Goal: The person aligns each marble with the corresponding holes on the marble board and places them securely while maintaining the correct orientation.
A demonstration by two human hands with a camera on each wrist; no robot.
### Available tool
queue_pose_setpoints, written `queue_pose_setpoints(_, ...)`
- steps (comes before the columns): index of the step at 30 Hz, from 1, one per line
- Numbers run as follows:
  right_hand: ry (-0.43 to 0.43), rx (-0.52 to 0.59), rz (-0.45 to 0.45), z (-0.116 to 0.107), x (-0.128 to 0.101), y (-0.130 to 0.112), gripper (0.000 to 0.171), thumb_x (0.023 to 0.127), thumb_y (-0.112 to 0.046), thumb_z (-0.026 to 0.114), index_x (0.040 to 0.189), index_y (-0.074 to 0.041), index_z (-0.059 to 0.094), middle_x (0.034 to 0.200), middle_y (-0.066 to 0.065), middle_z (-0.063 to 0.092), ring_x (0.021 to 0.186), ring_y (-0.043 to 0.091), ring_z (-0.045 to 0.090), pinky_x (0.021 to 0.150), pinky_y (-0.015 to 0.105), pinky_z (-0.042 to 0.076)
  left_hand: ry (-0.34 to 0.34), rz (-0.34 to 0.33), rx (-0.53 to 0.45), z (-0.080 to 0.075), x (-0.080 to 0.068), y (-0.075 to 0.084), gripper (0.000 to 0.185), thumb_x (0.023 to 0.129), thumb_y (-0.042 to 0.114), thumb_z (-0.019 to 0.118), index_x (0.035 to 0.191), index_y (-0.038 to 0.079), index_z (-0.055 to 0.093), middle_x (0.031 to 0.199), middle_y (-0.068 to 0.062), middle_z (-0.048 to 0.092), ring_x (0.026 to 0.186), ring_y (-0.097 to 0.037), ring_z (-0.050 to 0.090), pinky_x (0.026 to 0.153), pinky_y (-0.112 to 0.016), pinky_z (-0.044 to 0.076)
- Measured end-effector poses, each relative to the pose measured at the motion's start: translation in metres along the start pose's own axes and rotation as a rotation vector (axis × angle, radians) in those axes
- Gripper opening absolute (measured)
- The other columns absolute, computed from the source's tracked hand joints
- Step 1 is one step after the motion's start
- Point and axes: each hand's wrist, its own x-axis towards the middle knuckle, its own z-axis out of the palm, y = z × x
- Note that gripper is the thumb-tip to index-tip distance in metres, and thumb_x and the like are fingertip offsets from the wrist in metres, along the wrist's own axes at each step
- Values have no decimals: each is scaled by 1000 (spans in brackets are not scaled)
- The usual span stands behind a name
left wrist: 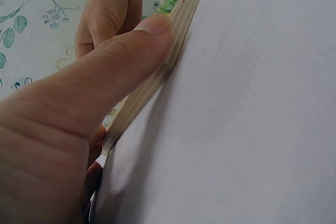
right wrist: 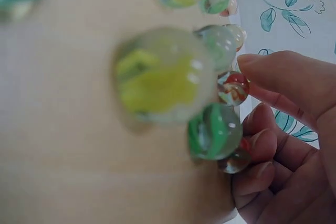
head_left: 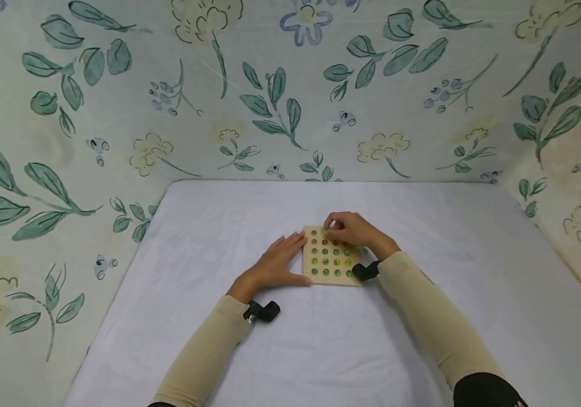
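A square pale wooden board (head_left: 332, 278) with rows of round glass marbles (head_left: 325, 262) lies on the white-covered table. At its left side, my left hand (head_left: 276, 265) rests with fingers extended to the upper left edge and the thumb at the near left corner. In the left wrist view that thumb (left wrist: 131, 45) presses the board's side edge. Over the far rows, my right hand (head_left: 353, 229) has its fingers bent down. Its thumb and index finger pinch at a red-swirled marble (right wrist: 233, 87) in the right wrist view; their exact contact is partly hidden.
White cloth (head_left: 249, 215) covers the table all around the board. A leaf-and-flower patterned wall (head_left: 290, 113) rises behind the table's far edge. Black wrist cameras (head_left: 265, 311) sit on both wrists.
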Motion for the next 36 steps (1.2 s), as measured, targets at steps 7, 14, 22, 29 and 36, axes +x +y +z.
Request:
queue_pose_setpoints(7,-15,7,-16,-1,1,0,14,92,-24,66,102,-15,65,77,4,61,64,18,53,55,27,45,1,-4,-12,-1,0,2,111,74,70,67,156,15,17,162,2,10,148,-12,6,120,-32,1)
queue_pose_setpoints(14,-17,16,6,-1,2,0,14,92,-25,66,103,-16,65,79,5,62,66,19,54,57,28,47,-4,-9,1,0,1,1,112,73,73,65,156,15,16,162,4,9,147,-10,5,120,-31,0)
queue_pose_setpoints(22,-17,15,7,-3,4,2,14,92,-27,67,102,-17,65,78,5,61,66,20,55,57,28,47,2,-4,-5,-1,2,1,112,73,72,65,156,15,17,162,3,10,147,-11,5,120,-32,1)
queue_pose_setpoints(29,-24,14,12,-4,5,3,13,93,-28,66,102,-19,65,79,4,62,66,19,55,57,28,47,-2,-8,-11,-3,2,3,112,73,73,65,156,15,16,162,4,9,147,-12,6,120,-33,2)
queue_pose_setpoints(36,-19,24,11,-7,3,0,13,93,-27,66,102,-18,65,78,4,62,66,19,55,57,29,47,2,-4,-7,-4,3,4,111,74,72,66,156,14,17,161,4,10,147,-12,6,120,-32,2)
